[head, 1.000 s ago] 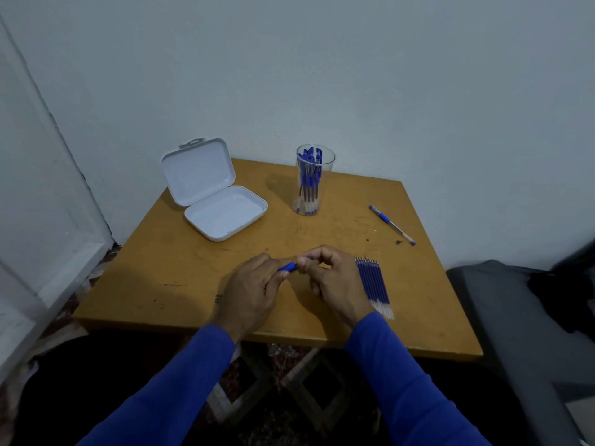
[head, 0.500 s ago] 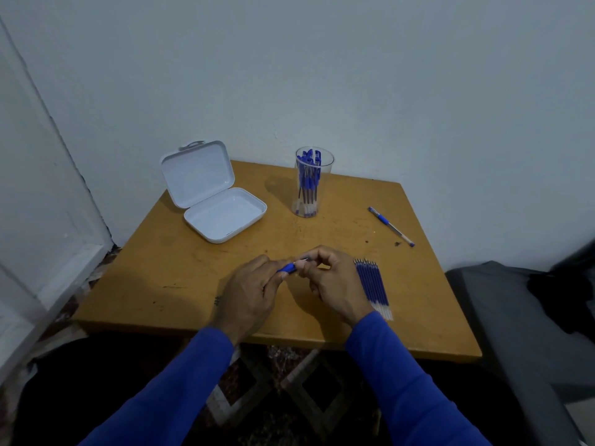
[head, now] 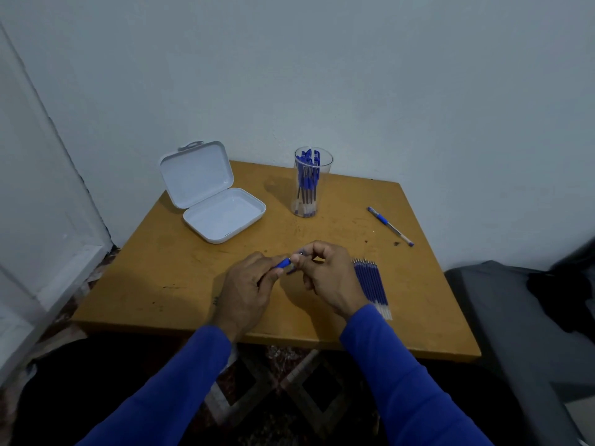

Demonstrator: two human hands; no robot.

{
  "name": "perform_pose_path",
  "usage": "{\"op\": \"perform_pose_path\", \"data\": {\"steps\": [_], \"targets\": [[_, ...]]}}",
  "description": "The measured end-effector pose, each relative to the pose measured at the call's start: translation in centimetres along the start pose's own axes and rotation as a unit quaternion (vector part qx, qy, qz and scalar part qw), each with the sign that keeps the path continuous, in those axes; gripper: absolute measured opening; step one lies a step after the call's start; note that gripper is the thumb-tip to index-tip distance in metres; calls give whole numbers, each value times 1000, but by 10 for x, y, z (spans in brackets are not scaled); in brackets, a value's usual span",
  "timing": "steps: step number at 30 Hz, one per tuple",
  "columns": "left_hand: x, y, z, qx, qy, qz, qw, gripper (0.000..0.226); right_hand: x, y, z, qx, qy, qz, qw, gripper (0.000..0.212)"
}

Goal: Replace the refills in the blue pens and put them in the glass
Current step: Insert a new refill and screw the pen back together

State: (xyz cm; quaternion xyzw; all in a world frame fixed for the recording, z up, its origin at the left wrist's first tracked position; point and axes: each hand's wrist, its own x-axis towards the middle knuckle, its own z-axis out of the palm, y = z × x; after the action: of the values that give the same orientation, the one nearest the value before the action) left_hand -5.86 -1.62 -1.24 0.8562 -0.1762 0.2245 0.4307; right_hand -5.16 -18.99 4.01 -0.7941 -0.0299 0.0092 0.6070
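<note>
Over the wooden counter [head: 154, 278], the left hand [head: 248, 291] and right hand [head: 328, 278] each pinch one end of one blue pen [head: 285, 262]. Behind stands one glass [head: 312, 183] packed with blue pens, too crowded to count. One loose pen [head: 390, 225] lies right, a row of refills [head: 372, 283] nearer, one open white case [head: 212, 194] left. No writing is legible.

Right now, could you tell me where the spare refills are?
The refills lie in a row on the table, just right of the right hand.
</note>
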Motion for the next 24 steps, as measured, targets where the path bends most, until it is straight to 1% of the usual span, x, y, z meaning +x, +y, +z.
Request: {"op": "perform_pose_path", "data": {"steps": [2, 3, 4, 5, 6, 7, 10, 12, 15, 17, 19, 21, 24], "targets": [[1, 0, -2, -11, 16, -19, 1000, 25, 2, -3, -1, 15, 2, 6, 1000, 18], [1, 0, -2, -17, 23, -27, 999, 24, 4, -3, -2, -5, 12, 3, 1000, 24], [1, 1, -3, -22, 27, -32, 999, 23, 8, -1, -3, -69, 31, -7, 997, 27], [0, 1, -2, -27, 28, -35, 999, 23, 11, 2, -4, -164, 42, -19, 985, 29], [0, 1, -2, -29, 28, -37, 999, 22, 14, 4, -4, -256, 37, -25, 966, 31], [0, 2, -2, -30, 28, -38, 998, 22, 16, 7, -4, -319, 23, -28, 947, 33], [0, 3, -2, -32, 27, -39, 998, 22, 22, 20, 1, -393, -18, -26, 919, 37], [0, 3, -2, -31, 22, -39, 999, 22, 25, 24, 4, -415, -38, -14, 909, 33], [0, 1, -1, -29, 16, -45, 998, 24, 27, 25, 5, -415, -36, -2, 909, 22], [0, 1, -1, -26, 14, -46, 999, 25, 25, 20, 4, -385, -24, 5, 923, 16], [0, 1, -2, -26, 12, -38, 999, 25, 18, 15, -1, -311, -11, 16, 950, 11], [0, 1, -2, -25, 10, -35, 999, 24, 8, 8, -9, -216, 2, 13, 976, 12], [0, 2, -1, -20, 11, -27, 999, 24, -3, -3, -18, -73, 33, -4, 997, 11]]}}
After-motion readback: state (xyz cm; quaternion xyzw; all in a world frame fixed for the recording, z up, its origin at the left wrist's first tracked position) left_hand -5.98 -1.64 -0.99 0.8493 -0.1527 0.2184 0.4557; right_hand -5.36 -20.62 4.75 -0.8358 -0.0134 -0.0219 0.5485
